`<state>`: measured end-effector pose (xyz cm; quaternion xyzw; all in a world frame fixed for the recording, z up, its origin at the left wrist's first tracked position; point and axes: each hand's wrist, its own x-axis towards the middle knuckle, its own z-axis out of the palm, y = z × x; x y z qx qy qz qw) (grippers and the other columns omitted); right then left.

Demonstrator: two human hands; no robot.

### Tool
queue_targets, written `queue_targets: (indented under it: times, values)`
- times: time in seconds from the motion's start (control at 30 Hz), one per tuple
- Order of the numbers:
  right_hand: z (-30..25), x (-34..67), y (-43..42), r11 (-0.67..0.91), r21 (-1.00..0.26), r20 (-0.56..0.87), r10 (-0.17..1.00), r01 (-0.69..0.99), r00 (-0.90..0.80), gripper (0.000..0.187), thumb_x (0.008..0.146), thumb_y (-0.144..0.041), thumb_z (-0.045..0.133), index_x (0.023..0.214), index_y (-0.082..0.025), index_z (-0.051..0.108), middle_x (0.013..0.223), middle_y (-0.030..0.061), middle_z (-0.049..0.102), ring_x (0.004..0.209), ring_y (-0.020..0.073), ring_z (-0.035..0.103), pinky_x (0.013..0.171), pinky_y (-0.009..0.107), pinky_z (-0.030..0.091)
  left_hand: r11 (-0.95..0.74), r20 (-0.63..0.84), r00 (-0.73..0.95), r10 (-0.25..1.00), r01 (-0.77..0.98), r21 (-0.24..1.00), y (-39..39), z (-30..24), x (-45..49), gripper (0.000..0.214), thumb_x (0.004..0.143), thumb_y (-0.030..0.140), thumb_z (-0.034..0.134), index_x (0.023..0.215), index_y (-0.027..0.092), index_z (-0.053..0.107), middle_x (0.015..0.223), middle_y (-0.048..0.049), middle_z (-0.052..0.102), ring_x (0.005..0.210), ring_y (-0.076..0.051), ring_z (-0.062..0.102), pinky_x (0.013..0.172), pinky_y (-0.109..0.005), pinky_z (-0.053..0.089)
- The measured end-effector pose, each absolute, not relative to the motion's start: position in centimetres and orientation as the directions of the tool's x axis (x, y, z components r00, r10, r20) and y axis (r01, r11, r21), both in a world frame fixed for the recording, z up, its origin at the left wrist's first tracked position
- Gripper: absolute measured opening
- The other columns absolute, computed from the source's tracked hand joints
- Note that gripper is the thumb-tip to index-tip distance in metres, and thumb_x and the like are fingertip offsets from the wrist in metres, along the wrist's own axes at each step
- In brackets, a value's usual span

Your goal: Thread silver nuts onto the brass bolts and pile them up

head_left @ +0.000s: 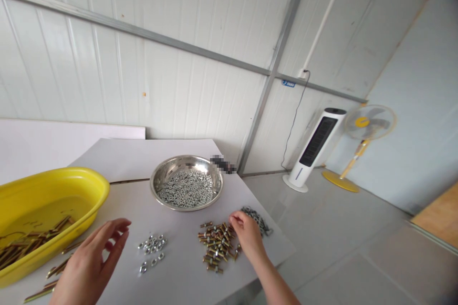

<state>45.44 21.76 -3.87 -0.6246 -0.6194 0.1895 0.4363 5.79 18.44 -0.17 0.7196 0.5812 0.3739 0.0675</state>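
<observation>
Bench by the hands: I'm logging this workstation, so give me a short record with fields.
Left hand: open, holding nothing visible, beside yellow plastic tub
Right hand: nearest the pile of brass-coloured bolts
Tub contents: more bolts
Bowl: steel bowl, full of small metal rings
Between hands: loose steel nuts
Floor: white tower fan, yellow pedestal fan

- A white-topped table [143, 157] carries everything here, its far corner at 12 o'clock
- A yellow plastic tub [71, 175] sits at 9 o'clock, running off the table's left side
- A steel bowl [186, 162] stands near the middle, toward 12 o'clock
- Loose gold-coloured bolts [57, 267] lie at 8 o'clock, just beside the tub
- Zinc hex nuts [152, 248] lie in two small clusters at 6 o'clock
- A heap of gold-coloured bolts with nuts [216, 243] lies at 4 o'clock
- Small silver washers [255, 220] lie at 3 o'clock, touching that heap's far side
- The grey tiled floor [343, 257] carries a white tower fan [315, 147] and a yellow pedestal fan [361, 143] at 2 o'clock from the table
</observation>
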Motion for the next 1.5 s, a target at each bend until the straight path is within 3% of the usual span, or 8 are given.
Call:
queue_targets:
  times: [0.23, 0.47, 0.67, 0.83, 1.03, 1.3, 1.5]
  values:
    - [-3.6, 45.5, 21.5, 0.163, -0.747, 0.296, 0.95, 0.645, 0.103, 0.025, 0.088, -0.028, 0.048, 0.097, -0.017, 0.069, 0.097, 0.0116, 0.077, 0.089, 0.0241, 0.074, 0.083, 0.032, 0.057, -0.278, 0.476, -0.039, 0.879, 0.768, 0.577, 18.0, 0.5, 3.7, 0.033, 0.091, 0.053, 0.048, 0.109, 0.027, 0.059, 0.098, -0.0044, 0.071, 0.074, -0.018, 0.071, 0.062, -0.024, 0.06]
    - [-1.9, 42.9, 20.3, 0.198, -0.632, 0.4, 0.911, 0.749, 0.096, 0.024, 0.084, -0.023, 0.05, 0.098, -0.015, 0.068, 0.103, 0.0159, 0.073, 0.1, 0.0328, 0.066, 0.096, 0.049, 0.045, -0.25, 0.482, -0.078, 0.873, 0.777, 0.578, 17.4, 0.9, 1.3, 0.03, 0.091, 0.049, 0.051, 0.104, 0.025, 0.063, 0.094, -0.0036, 0.073, 0.072, -0.019, 0.073, 0.063, -0.024, 0.06]
    - [-0.6, 36.7, 18.1, 0.334, -0.587, 0.428, 0.901, 0.737, -0.067, 0.019, 0.086, -0.014, 0.051, 0.093, -0.021, 0.067, 0.094, 0.0076, 0.07, 0.091, 0.0248, 0.065, 0.084, 0.035, 0.049, -0.24, 0.39, 0.022, 0.921, 0.818, 0.522, 16.8, 1.1, 0.0, 0.025, 0.091, 0.041, 0.053, 0.094, 0.023, 0.069, 0.087, -0.0033, 0.075, 0.074, -0.021, 0.072, 0.069, -0.027, 0.056]
    - [-0.9, 31.6, 17.3, 0.396, -0.635, 0.338, 0.914, 0.663, -0.222, 0.022, 0.079, -0.004, 0.057, 0.087, -0.02, 0.069, 0.085, 0.0036, 0.068, 0.076, 0.0197, 0.064, 0.073, 0.028, 0.049, -0.238, 0.163, 0.185, 0.969, 0.875, 0.422, 16.3, 0.6, -0.3, 0.02, 0.087, 0.022, 0.051, 0.078, 0.024, 0.069, 0.078, -0.0021, 0.07, 0.075, -0.021, 0.067, 0.07, -0.03, 0.049]
    - [-1.4, 28.5, 17.4, 0.371, -0.615, 0.238, 0.929, 0.695, -0.285, 0.027, 0.076, -0.005, 0.069, 0.096, -0.023, 0.072, 0.092, 0.0033, 0.067, 0.089, 0.0227, 0.064, 0.078, 0.027, 0.048, -0.2, 0.011, 0.213, 0.977, 0.894, 0.401, 16.4, 0.0, -0.6, 0.019, 0.072, 0.011, 0.058, 0.081, 0.024, 0.068, 0.086, -0.0016, 0.064, 0.085, -0.022, 0.064, 0.076, -0.03, 0.044]
    - [-1.9, 27.1, 18.5, 0.354, -0.608, 0.232, 0.935, 0.711, -0.267, 0.024, 0.075, -0.001, 0.07, 0.087, -0.022, 0.072, 0.092, 0.0038, 0.066, 0.093, 0.0236, 0.064, 0.08, 0.027, 0.048, -0.224, -0.007, 0.245, 0.969, 0.895, 0.387, 17.6, 0.0, -0.4, 0.016, 0.077, 0.013, 0.057, 0.076, 0.023, 0.069, 0.085, -0.0025, 0.063, 0.083, -0.021, 0.063, 0.071, -0.027, 0.043]
    - [-1.8, 26.7, 18.6, 0.377, -0.643, 0.231, 0.925, 0.666, -0.301, 0.029, 0.073, 0.003, 0.064, 0.085, -0.022, 0.072, 0.089, 0.0015, 0.067, 0.09, 0.0211, 0.065, 0.079, 0.025, 0.047, -0.231, 0.048, 0.235, 0.971, 0.864, 0.447, 18.0, -0.1, 0.6, 0.01, 0.077, 0.017, 0.062, 0.072, 0.023, 0.068, 0.083, -0.002, 0.063, 0.077, -0.02, 0.063, 0.067, -0.027, 0.042]
